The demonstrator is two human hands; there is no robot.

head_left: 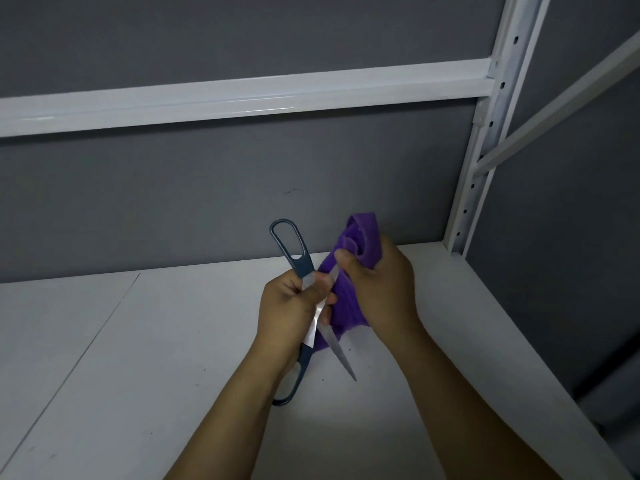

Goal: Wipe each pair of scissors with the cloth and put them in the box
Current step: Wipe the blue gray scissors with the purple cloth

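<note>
Purple cloth (362, 233), clenched in the right hand (384, 289), wraps one blade of opened blue-handled scissors (303, 263); the left hand (284, 306) grasps their middle above the white shelf (138, 358).

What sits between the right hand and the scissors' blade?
The purple cloth: the right hand grips it against the scissors, seen in the head view.

A white shelf board (138, 358) meets a grey back wall (207, 202). A white rail (242, 95) crosses it, joining a perforated upright (485, 140).
</note>
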